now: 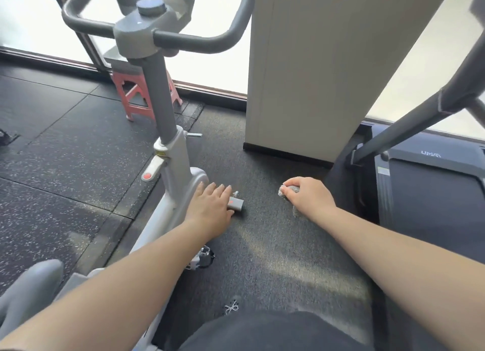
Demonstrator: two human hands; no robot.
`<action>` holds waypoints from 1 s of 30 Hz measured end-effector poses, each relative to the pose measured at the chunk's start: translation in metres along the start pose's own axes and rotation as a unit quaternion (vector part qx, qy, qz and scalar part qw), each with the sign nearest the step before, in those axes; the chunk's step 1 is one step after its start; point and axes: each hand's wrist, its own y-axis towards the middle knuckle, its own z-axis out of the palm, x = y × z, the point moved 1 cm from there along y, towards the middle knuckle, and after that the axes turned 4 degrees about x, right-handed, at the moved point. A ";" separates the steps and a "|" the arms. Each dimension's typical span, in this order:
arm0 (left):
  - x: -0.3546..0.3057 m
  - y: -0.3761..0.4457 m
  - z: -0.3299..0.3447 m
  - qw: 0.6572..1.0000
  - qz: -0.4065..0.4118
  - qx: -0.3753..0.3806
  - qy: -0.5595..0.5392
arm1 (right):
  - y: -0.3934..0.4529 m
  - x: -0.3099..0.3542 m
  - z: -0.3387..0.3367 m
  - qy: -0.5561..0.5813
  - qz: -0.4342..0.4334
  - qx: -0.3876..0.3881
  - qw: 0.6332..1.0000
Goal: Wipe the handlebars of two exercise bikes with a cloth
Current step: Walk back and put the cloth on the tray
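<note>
A: Cloth (288,190)?
B: Bunched in right hand (307,197), fingers curled round it, low over the floor (262,245). Left hand (212,206) fingers straight, spread.
A: Progress?
B: Handlebars (157,33) untouched now, well above. Can't tell what's wiped.

Left hand (212,206): fingers straight, stretched out beside the exercise bike (181,182)
Right hand (308,197): grips a crumpled grey cloth (288,190)
Handlebars (183,39): dark, above both hands
</note>
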 end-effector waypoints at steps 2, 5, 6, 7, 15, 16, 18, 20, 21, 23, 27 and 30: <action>-0.011 -0.023 0.004 1.000 -0.008 -0.006 -0.009 | -0.024 -0.009 0.003 -0.009 -0.010 -0.007 1.000; -0.030 -0.059 0.009 0.999 -0.024 -0.014 -0.028 | -0.058 -0.020 0.009 -0.013 -0.023 -0.011 1.000; -0.036 -0.071 0.011 0.999 -0.028 -0.011 -0.033 | -0.070 -0.024 0.012 -0.014 -0.024 -0.009 1.000; -0.041 -0.083 0.013 0.999 -0.032 -0.008 -0.037 | -0.081 -0.027 0.014 -0.014 -0.025 -0.008 1.000; -0.066 -0.170 0.020 0.998 -0.040 -0.007 -0.044 | -0.158 -0.039 0.028 -0.005 -0.028 -0.010 1.000; -0.065 -0.178 0.020 0.998 -0.040 -0.009 -0.047 | -0.166 -0.039 0.028 0.001 -0.027 -0.015 1.000; -0.063 -0.192 0.021 0.998 -0.038 -0.019 -0.049 | -0.184 -0.037 0.031 0.006 -0.032 -0.028 0.999; -0.061 -0.209 0.023 0.998 -0.037 -0.030 -0.049 | -0.202 -0.035 0.034 -0.003 -0.040 -0.037 0.999; -0.059 -0.219 0.023 0.998 -0.035 -0.033 -0.049 | -0.211 -0.033 0.037 -0.007 -0.039 -0.039 0.998; -0.054 -0.242 0.028 0.998 -0.029 -0.032 -0.051 | -0.232 -0.027 0.043 -0.009 -0.029 -0.045 0.999; -0.035 -0.291 0.040 0.998 -0.024 -0.039 -0.052 | -0.278 -0.006 0.059 -0.012 -0.030 -0.061 0.998; -0.022 -0.330 0.051 0.996 -0.036 -0.046 -0.066 | -0.312 0.013 0.074 -0.009 -0.042 -0.055 0.998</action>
